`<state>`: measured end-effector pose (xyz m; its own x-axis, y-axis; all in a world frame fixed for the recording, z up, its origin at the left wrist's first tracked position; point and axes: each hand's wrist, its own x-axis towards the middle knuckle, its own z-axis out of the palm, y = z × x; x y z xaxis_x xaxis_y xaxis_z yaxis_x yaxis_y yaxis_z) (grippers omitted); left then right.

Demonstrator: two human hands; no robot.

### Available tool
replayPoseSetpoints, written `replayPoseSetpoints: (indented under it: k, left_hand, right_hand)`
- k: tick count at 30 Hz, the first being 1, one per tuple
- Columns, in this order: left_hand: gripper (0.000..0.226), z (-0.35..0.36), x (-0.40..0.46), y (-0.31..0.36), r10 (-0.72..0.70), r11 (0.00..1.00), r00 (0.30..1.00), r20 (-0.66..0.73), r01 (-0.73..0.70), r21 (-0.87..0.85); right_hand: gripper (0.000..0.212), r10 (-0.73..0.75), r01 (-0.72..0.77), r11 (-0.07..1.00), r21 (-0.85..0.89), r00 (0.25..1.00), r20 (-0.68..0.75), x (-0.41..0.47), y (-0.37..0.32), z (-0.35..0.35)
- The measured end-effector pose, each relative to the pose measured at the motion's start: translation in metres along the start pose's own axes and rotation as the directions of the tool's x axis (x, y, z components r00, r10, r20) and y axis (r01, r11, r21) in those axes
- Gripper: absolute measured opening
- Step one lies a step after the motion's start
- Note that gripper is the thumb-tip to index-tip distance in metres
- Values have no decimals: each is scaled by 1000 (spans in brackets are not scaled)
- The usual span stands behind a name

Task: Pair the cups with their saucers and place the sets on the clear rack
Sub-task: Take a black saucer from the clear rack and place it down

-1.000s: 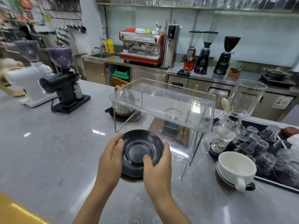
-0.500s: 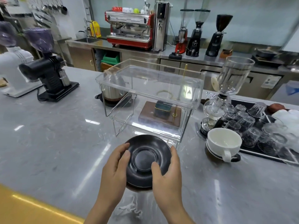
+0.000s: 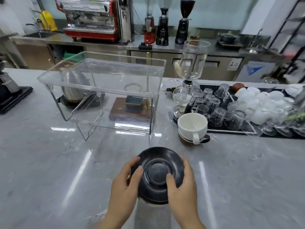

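Observation:
I hold a black saucer (image 3: 158, 172) over the grey counter with both hands, near its front edge. My left hand (image 3: 125, 187) grips its left rim and my right hand (image 3: 183, 187) grips its right rim. A second dark edge shows just beneath the saucer. The clear rack (image 3: 102, 76) stands beyond it at centre left, its top shelf bare. To the right, a white cup (image 3: 192, 125) sits on a white saucer with a dark saucer under it.
A glass siphon brewer (image 3: 189, 76) stands behind the white cup. A black tray (image 3: 247, 129) of upturned glasses and white cups fills the right side. A kettle (image 3: 74, 90) and a wooden block (image 3: 130, 111) sit behind the rack. A grinder base (image 3: 13, 96) is far left.
The view has swung right and down. The black saucer, held in both hands, has come back from the rack toward me and a little to the right.

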<state>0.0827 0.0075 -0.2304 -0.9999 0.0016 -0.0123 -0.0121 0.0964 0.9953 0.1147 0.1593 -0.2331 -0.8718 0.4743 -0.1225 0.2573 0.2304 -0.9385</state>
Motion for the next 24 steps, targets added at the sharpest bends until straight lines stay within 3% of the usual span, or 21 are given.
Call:
replayPoseSetpoints:
  k: [13,24]
  left_hand:
    - [26,75,-3,-18,-38,997,976,214,50,-53]
    - [27,111,-4,-36,-56,998,987,149,61,-30]
  right_hand:
    - [65,66,-77,995,-64,985,-161,21,48,-67]
    - [62,60,-69,992,-102,994,-94,50,89,-98]
